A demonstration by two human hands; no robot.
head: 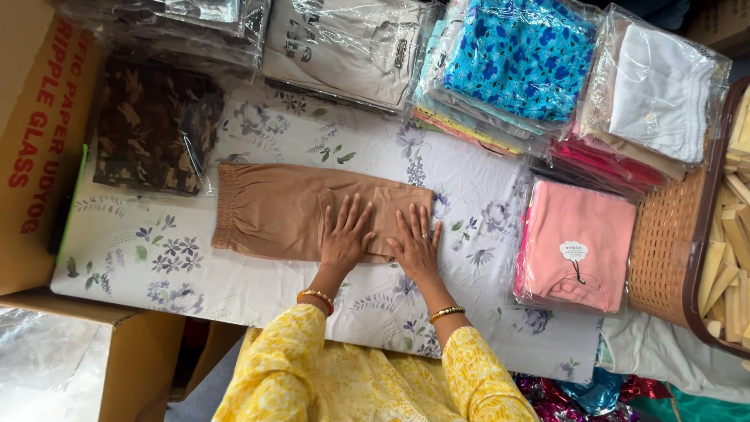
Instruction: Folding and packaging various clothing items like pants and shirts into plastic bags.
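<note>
Head view: the folded tan garment (301,212) lies flat mid-table on the floral sheet (156,258), elastic waistband at its left end, just right of the bagged camouflage pack (152,129) and left of the bagged pink pack (578,242); I read it as light, soft and limp, likely to sag or unfold if lifted by one corner, so I'd grip along the folded right edge or the waistband with both hands. My left hand (344,234) and right hand (414,246) lie side by side, palms down, fingers spread wide and pointing far, pressing its right end, holding nothing, wrists bent back from the near edge.
</note>
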